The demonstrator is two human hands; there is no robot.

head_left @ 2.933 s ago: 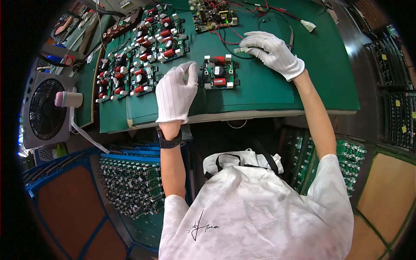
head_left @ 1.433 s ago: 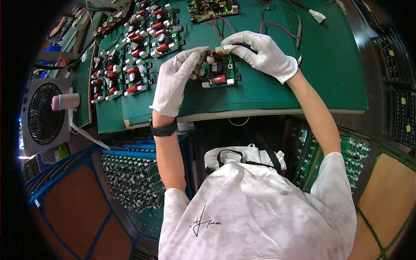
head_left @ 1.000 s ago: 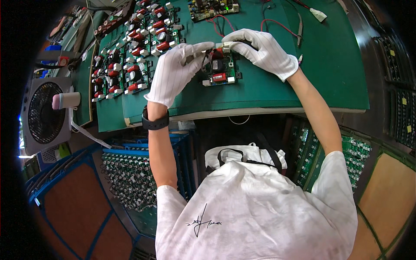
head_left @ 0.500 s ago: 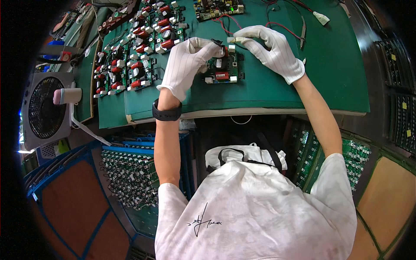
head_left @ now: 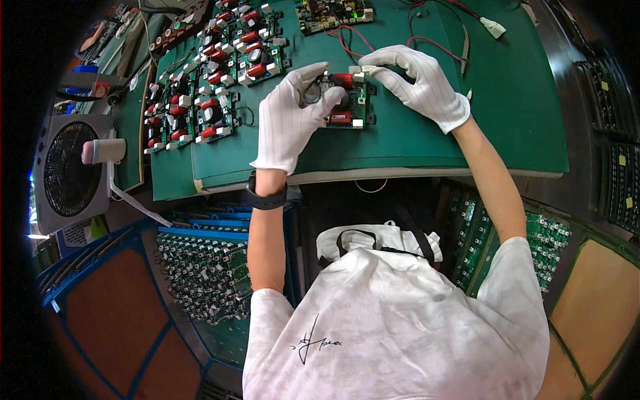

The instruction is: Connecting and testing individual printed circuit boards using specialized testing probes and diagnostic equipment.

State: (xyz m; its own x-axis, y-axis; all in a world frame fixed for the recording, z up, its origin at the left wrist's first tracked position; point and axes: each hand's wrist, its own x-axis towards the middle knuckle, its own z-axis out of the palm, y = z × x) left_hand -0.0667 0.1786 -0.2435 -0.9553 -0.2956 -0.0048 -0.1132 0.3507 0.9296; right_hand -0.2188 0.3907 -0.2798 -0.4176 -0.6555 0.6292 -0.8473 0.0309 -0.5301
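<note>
A green circuit board with red cylindrical parts, a dark round part and white sockets lies on the green-topped bench. My left hand, in a white striped glove, is closed round the board's left side, thumb across its dark middle part. Part of the board is hidden beneath that hand. At the board's upper right corner, my gloved right hand pinches a small white connector between thumb and forefinger, right against the board's top edge.
Several similar boards stand in rows at the left of the bench. Behind lies another board with red wires; a white plug rests right of it. A fan stands far left. Racks of boards flank my lap.
My left hand has come down and turned, from the board's upper left corner to its left side. My right hand has lowered slightly, bringing the white connector to the board's top edge.
</note>
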